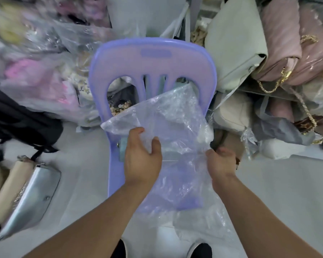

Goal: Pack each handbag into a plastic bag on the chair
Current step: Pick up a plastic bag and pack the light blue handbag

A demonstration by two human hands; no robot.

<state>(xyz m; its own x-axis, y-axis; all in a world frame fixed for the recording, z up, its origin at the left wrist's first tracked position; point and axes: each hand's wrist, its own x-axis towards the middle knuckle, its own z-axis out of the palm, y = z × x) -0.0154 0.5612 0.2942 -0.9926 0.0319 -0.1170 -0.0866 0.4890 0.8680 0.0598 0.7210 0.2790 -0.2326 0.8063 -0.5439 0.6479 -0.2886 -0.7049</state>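
Head view: purple chair (153, 62) on pale floor (86, 164) among heaped handbags (280, 43).

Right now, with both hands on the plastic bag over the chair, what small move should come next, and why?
Probably draw the hands apart to open the bag's mouth. The left hand and right hand each grip the plastic bag, which lies crumpled over the purple chair, so a handbag could hardly enter yet.

one purple chair (151, 66), one plastic bag (175, 123), two hands (142, 161) (220, 162)
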